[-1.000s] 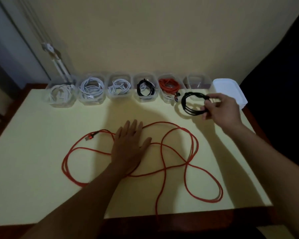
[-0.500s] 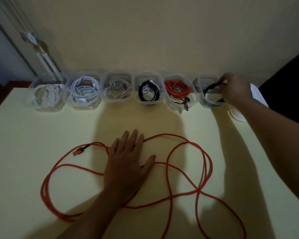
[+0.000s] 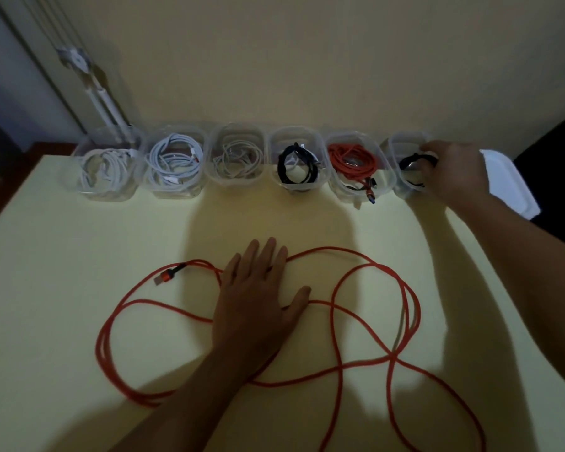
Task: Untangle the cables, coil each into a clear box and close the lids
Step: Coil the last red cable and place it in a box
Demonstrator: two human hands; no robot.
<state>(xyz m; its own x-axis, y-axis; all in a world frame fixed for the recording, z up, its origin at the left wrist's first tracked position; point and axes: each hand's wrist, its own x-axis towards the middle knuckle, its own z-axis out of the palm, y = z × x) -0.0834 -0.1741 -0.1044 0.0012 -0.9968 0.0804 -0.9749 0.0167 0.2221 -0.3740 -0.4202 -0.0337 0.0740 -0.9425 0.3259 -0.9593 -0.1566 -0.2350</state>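
Observation:
A long red cable (image 3: 336, 321) lies in loose loops on the yellow table (image 3: 62, 288), its plug end (image 3: 165, 276) at the left. My left hand (image 3: 258, 298) rests flat on its loops, fingers straight. Several clear boxes stand in a row by the wall. My right hand (image 3: 450, 171) holds a coiled black cable (image 3: 411, 163) inside the rightmost clear box (image 3: 400, 148), fingers curled over the coil.
The other boxes hold white cables (image 3: 106, 168) (image 3: 175, 161) (image 3: 238, 158), a black cable (image 3: 296, 166) and a red cable (image 3: 353, 164). A stack of white lids (image 3: 509, 181) lies at the far right. The wall stands directly behind the boxes.
My right hand has carried the black coil from above the table into the rightmost box and pushed it lower. My left hand has stayed flat on the red cable.

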